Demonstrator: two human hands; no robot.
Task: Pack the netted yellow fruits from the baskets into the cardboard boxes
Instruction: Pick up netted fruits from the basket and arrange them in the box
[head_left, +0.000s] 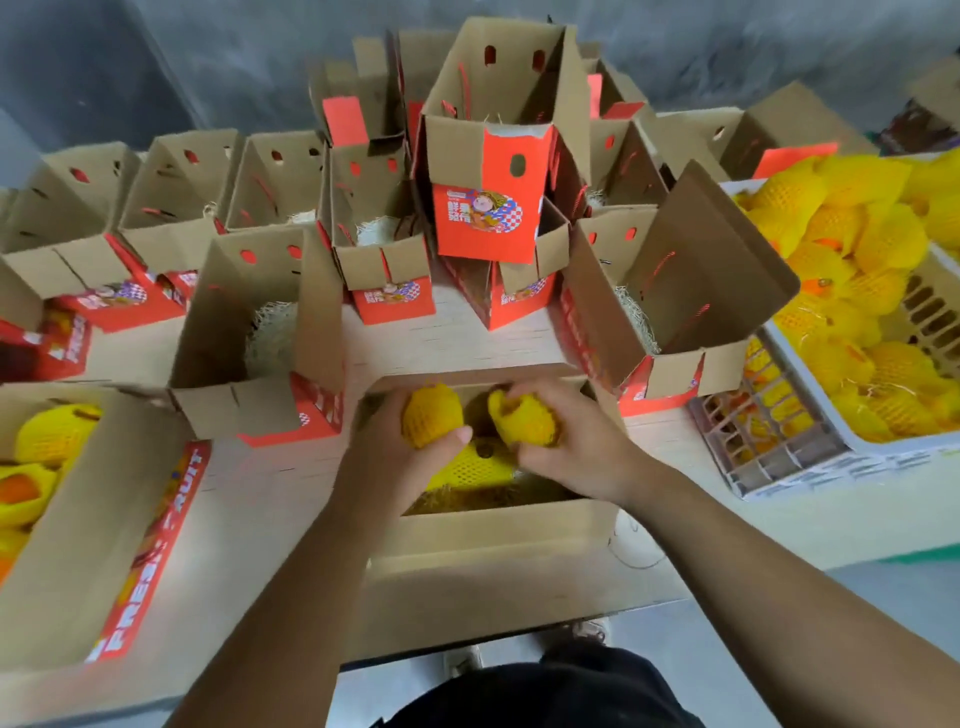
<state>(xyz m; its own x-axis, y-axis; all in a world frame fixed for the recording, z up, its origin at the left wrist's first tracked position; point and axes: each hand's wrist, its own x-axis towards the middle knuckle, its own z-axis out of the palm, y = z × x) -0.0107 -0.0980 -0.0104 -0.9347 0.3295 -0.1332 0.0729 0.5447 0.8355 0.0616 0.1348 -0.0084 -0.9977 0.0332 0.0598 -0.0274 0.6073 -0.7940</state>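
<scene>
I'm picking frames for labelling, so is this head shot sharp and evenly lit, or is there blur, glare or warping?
Head view: light is soft and even, with no glare and only faint shadows; the left hand and right hand, each holding a netted fruit over the near box, are slightly soft; wide-angle warping splays the boxes outward at the edges; the right basket looks mildly blurred.

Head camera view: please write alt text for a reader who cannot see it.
Two bare hands, left hand and right hand, each hold a netted yellow fruit over an open cardboard box with one fruit already inside. More open boxes stand behind, and a basket of netted fruits sits at right.
</scene>
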